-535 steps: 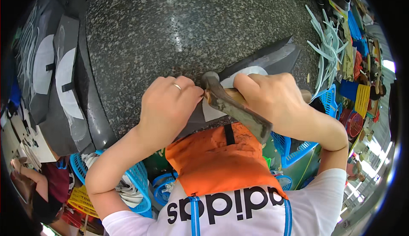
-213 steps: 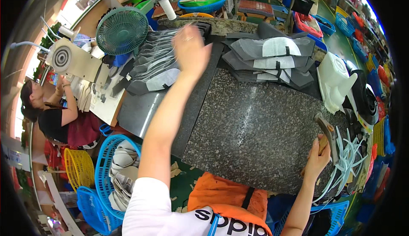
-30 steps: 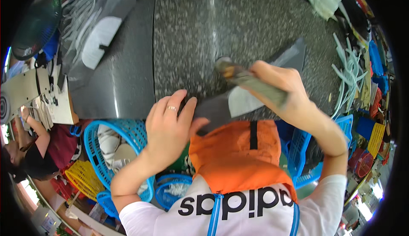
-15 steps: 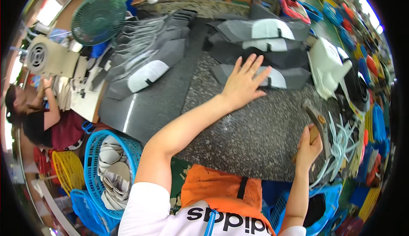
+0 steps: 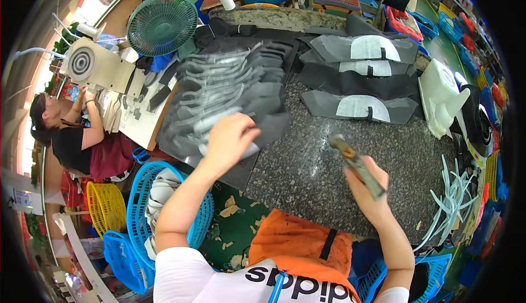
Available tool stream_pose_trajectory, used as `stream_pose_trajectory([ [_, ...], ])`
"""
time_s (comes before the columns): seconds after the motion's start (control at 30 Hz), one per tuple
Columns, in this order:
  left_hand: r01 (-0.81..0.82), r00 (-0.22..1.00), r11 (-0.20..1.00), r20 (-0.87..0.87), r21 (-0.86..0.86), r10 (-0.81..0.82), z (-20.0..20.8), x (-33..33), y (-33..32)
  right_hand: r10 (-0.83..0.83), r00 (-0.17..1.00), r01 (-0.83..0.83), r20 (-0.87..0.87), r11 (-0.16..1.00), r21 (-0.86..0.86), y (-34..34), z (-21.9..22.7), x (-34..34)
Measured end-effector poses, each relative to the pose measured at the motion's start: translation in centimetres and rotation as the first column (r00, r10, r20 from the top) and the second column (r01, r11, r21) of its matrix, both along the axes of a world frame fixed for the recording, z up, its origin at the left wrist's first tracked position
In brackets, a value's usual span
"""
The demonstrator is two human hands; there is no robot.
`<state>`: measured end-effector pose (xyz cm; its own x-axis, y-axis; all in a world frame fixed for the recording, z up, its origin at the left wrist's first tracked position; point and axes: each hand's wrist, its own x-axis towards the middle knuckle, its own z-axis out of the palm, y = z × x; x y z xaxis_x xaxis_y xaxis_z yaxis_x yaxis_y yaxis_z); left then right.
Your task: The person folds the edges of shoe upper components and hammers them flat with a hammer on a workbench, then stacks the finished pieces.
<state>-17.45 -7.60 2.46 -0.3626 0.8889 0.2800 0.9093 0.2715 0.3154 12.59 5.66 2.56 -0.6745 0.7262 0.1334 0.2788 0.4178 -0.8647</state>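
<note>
My left hand [image 5: 231, 140] is closed, its thumb and fingertips pinched at the near piece of a fanned row of dark grey shoe-upper pieces [image 5: 267, 90]. The row is smeared by motion, and its pale edges run together. In my right hand [image 5: 368, 185] is a hammer [image 5: 357, 167], gripped by the handle and held over the bare stone top, head pointing up and left. Beyond it lie several more dark grey shoe-upper pieces [image 5: 323, 104], overlapping in a pile, with white rounded patches [image 5: 359, 107] and small black tabs.
The speckled stone worktop [image 5: 307, 177] carries a white machine-like body [image 5: 438, 97] and pale strips [image 5: 452, 199] at right. A green fan [image 5: 163, 22], a sewing machine [image 5: 98, 65] and a seated person [image 5: 74, 139] are at left. A blue basket [image 5: 205, 215] stands beside the table.
My left hand has left the right pile for the fanned row, which has shifted and blurred. My right hand has lifted the hammer and brought it leftward. The whole view has shifted.
</note>
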Motion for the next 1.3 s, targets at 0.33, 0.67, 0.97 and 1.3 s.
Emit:
stream_pose_trajectory([
  [0.33,0.196,0.579,0.968,0.815,-0.157,0.015,2.1,1.6,-1.8,0.406,0.910,-0.400,-0.081,0.913,0.080,-2.3,-0.4,-8.4],
  [0.67,0.753,0.643,0.616,0.456,-0.231,-0.615,3.9,10.3,3.0,0.024,0.999,-0.020,0.035,0.995,-0.096,-3.3,3.0,5.5],
  [0.97,0.774,0.577,0.630,0.486,-0.067,-0.657,-2.9,18.9,10.3,-0.036,0.899,-0.014,0.437,0.994,0.111,-1.2,5.8,13.1],
  [1.3,0.799,0.552,0.600,0.353,0.034,-0.756,-3.8,19.8,9.8,0.050,0.761,-0.033,0.646,0.999,-0.038,1.3,5.4,14.1],
])
